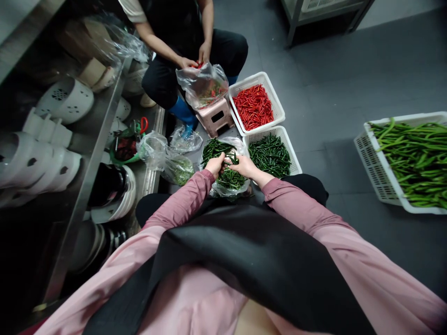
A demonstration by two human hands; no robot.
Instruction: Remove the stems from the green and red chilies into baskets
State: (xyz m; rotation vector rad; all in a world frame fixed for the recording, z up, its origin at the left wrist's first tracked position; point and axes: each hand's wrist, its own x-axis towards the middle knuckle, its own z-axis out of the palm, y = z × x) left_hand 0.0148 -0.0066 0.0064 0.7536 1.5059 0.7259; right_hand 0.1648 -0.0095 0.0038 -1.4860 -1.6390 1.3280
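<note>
My left hand (214,165) and my right hand (244,166) meet over an open clear plastic bag (240,145) of green chili peppers (215,148). The fingers of both are closed around a few dark green chilies (232,158), whose tips stick out between the hands. Exactly which chili each hand grips is too small to make out. Just beyond my right hand stands a white basket (296,160) with more dark green chilies in it.
Opposite, a person's hands (196,61) hold red chilies over a plastic bag on a pink stool (213,122). A white basket (278,108) holds red chilies. Long green peppers fill another basket (380,188) at right. A metal shelf (99,139) with stacked containers borders the left.
</note>
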